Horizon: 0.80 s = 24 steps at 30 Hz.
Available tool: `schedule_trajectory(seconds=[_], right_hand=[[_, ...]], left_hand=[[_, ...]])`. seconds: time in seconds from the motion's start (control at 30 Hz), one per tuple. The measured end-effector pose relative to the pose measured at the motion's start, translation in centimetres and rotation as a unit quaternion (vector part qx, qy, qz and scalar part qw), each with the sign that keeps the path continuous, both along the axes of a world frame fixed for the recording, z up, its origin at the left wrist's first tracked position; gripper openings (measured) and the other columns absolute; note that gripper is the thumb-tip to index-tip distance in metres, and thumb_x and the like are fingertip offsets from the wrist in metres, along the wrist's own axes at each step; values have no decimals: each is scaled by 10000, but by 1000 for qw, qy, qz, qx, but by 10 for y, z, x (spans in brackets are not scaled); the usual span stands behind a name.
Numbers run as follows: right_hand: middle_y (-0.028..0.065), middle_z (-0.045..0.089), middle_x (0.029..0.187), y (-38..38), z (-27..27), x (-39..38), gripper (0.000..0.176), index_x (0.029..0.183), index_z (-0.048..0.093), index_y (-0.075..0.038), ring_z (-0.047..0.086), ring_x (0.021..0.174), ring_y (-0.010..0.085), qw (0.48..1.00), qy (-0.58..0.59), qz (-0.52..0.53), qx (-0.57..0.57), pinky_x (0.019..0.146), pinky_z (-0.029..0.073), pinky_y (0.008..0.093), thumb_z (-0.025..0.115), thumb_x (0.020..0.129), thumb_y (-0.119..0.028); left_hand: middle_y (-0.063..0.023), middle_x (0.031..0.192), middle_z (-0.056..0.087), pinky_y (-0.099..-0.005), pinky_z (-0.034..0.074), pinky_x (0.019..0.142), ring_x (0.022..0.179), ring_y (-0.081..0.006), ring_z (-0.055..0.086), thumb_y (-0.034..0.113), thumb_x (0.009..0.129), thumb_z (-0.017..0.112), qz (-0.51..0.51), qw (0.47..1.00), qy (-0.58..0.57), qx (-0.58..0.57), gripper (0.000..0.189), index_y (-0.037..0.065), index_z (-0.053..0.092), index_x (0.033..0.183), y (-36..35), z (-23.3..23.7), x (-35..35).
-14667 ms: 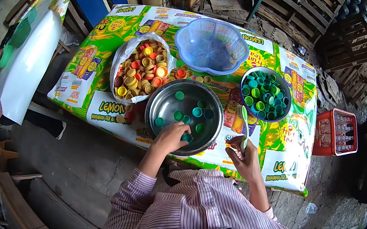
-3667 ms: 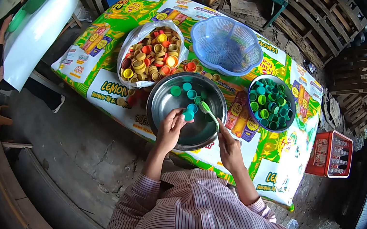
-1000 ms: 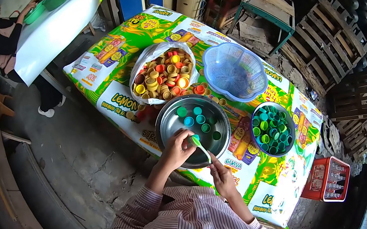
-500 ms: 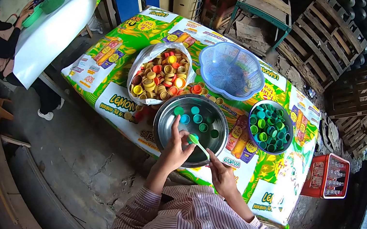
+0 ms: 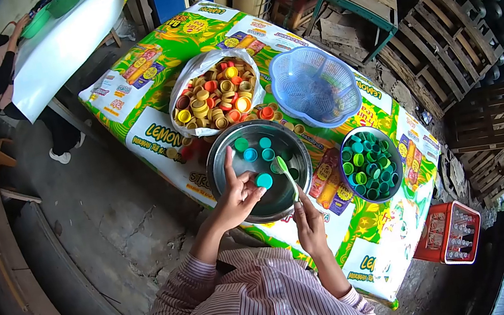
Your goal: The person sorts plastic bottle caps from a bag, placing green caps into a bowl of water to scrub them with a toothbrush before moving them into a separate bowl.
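Teal cap (image 5: 263, 181) in left hand (image 5: 237, 195), near "LEMON" tablecloth (image 5: 153, 132).

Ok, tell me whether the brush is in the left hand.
No, the right hand holds the green brush, while the left hand pinches a teal cap over the steel bowl.

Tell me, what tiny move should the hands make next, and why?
Probably bring the brush a little left onto the teal cap, because the left hand holds that cap over the metal bowl and the right hand holds the brush close by, not touching it.
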State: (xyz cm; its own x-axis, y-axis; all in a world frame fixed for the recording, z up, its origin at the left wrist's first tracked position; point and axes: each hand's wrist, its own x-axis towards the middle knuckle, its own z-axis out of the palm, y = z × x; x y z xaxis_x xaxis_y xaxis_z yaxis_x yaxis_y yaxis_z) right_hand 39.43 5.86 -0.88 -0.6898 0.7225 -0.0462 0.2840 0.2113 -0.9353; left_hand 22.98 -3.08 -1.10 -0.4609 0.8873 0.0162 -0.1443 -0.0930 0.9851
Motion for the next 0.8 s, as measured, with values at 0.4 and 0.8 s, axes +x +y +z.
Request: schedule_trajectory(seconds=[0.4,0.8], right_hand=[[-79,411,521,5,10,-24,181,928,573,-37,315,399,8,977,103,-8,-186,366,223,187,590,848,-198],[-17,402,525,155,27,56,331,1054,521,50,326,463,48,936,-38,-267,227,417,251,240,634,785,-107]], left_hand=[[-105,1040,466,-260,420,801,866,-126,517,33,829,563,-125,984,110,-56,889,143,-134,1369,2,19,2],[-79,1044,493,-280,466,641,784,-164,538,143,784,626,-20,954,272,-124,523,92,381,1243,27,4,-18]])
